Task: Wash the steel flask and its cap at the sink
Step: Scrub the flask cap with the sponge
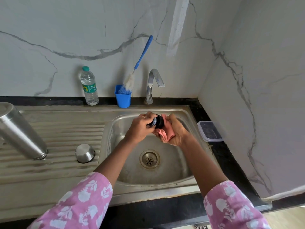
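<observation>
Black cap [158, 121]: held above the sink [165, 176], toward the back of the basin and in front of the tap [152, 83]. No water visibly running.

Left hand [140, 128]: fingers curled round the cap's ridged narrow end. Right hand [177, 131]: grips a bunched pink cloth [166, 134] pressed against the cap's broad end.

Step judged: rubbing the cap clean. To do it well, rotate the cap with the left hand against the cloth and push a fold into the ridges, where residue likely lodges. Keep it over the basin, since a wet cap is probably slick.

Steel flask [21, 131]: mouth-down on the ribbed drainboard, well to the left. Small steel cup [84, 152] is inverted near it. Bottle brush [140, 63] stands in the blue cup [123, 100] behind the sink.
</observation>
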